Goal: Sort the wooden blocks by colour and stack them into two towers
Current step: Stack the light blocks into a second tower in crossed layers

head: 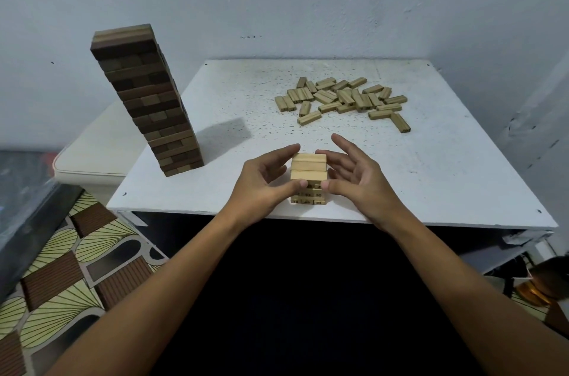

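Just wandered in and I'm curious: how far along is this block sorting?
Done: the dark tower stands tall at the table's left. In hand: the left hand and right hand square up a short light tower. Left: the pile of loose light blocks behind awaits stacking.

The tall tower (147,98) at the left of the frame is dark-stained matt wood. The short stack (308,172) and loose blocks (341,98) are pale, smooth wood. The tabletop (431,166) looks white-painted, matt, speckled. The wall (400,6) is rough plaster.
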`<state>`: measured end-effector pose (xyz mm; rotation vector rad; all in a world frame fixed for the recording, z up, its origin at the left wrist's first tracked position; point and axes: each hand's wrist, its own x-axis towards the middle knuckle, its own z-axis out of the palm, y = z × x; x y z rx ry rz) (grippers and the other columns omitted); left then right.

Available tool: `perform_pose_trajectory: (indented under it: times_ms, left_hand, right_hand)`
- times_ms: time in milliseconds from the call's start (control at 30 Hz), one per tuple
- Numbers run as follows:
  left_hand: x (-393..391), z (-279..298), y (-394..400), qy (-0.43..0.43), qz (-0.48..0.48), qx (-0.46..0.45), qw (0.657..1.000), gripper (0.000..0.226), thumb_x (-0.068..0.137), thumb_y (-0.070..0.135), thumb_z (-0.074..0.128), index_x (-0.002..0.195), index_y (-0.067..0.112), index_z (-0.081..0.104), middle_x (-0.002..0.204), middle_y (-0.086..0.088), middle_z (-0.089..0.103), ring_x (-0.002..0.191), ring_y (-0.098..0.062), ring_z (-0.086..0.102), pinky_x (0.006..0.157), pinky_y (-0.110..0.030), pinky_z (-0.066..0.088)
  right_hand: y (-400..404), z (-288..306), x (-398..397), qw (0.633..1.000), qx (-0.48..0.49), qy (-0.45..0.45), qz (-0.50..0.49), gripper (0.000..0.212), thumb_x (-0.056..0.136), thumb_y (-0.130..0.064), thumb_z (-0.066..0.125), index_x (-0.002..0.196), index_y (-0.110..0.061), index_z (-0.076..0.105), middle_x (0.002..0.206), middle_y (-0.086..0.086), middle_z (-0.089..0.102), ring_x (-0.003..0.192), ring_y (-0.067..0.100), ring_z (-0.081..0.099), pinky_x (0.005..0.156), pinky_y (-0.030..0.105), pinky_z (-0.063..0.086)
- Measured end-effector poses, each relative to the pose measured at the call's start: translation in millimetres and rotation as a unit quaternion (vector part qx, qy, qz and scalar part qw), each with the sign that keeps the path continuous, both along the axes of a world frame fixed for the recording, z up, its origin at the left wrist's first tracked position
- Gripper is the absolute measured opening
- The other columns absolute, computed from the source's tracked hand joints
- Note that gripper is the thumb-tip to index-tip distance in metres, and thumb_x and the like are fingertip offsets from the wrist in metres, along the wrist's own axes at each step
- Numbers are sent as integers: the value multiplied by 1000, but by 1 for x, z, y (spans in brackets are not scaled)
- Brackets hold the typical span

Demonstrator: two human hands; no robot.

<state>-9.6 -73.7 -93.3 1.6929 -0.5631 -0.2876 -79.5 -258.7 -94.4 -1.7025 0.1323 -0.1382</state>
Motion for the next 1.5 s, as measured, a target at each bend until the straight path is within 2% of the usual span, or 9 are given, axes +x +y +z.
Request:
perform_pose_trajectory:
  times_ms: [133, 233, 333, 400, 600, 667, 733, 967, 1500]
  left_hand:
    - [-1, 0, -3, 10, 0, -12, 1000, 68, 71, 31, 81, 133, 14, 56, 136, 2, 59, 129, -11, 52, 111, -37, 40]
    - [-7, 7, -8, 39, 20, -9, 999, 53, 86, 54, 60, 133, 32, 49, 143, 11, 51, 135, -4, 43, 114, -30, 33]
    - [-17, 10, -15, 89, 32, 17, 995, 76, 85, 78, 30, 147, 34, 35, 157, 14, 27, 145, -2, 21, 122, -35, 11]
    - [-24, 9, -20, 97, 30, 37, 994, 81, 85, 74, 14, 154, 32, 19, 162, 14, 7, 148, -3, 2, 120, -32, -4]
    - [-25, 5, -27, 80, 3, 39, 996, 62, 100, 42, -8, 155, 17, 4, 150, 22, 6, 105, 35, 13, 79, 17, 9]
    - [-23, 2, -26, 68, 5, 53, 996, 74, 93, 58, -7, 156, 20, 3, 156, 21, -7, 131, 23, -7, 113, -6, -4]
    - [-22, -1, -27, 65, 8, 76, 995, 102, 75, 85, -6, 156, 24, 1, 160, 18, -15, 143, 2, -21, 120, -34, -13]
    - [-18, -7, -28, 56, 10, 95, 994, 140, 37, 106, -1, 155, 30, 0, 159, 20, -18, 145, -4, -22, 120, -41, -10]
    - [-23, -2, -28, 54, 23, 104, 993, 99, 72, 79, -11, 155, 28, 0, 160, 16, -15, 144, -2, -23, 119, -37, -14]
  right_hand:
    - [2, 3, -1, 1000, 17, 0, 5, 74, 87, 0, 65, 149, -19, 31, 139, 1, 55, 130, 11, 50, 108, 24, 40]
    - [13, 8, -3, 997, 75, 13, -34, 63, 93, -36, 52, 150, -19, 32, 150, -1, 44, 137, 9, 40, 113, 27, 34]
    - [30, 12, -5, 992, 96, 47, -62, 83, 82, -67, 30, 151, -22, 28, 157, -6, 30, 143, 8, 28, 120, 30, 18]
    - [39, 12, -8, 993, 88, 57, -54, 86, 75, -77, 16, 145, -31, 35, 145, -26, 38, 134, -5, 35, 109, 12, 20]
    - [51, 4, -4, 997, 24, 60, -51, 147, 28, -109, 8, 155, -34, 1, 159, -20, -13, 144, -3, -16, 118, 32, -10]
    - [52, 3, -2, 996, 21, 69, -45, 145, 30, -109, 8, 154, -35, -1, 159, -21, -16, 144, -2, -19, 121, 41, -9]
    - [52, 2, -2, 997, 25, 65, -41, 141, 32, -109, 9, 154, -37, -4, 158, -21, -17, 144, -1, -19, 122, 46, -6]
    - [52, 0, 0, 996, 29, 77, -30, 141, 33, -109, 9, 153, -37, -8, 159, -23, -16, 144, -3, -17, 122, 44, -5]
    - [57, 3, -1, 998, 11, 58, -33, 144, 33, -108, 12, 154, -32, -7, 159, -19, -16, 143, -5, -19, 121, 37, -12]
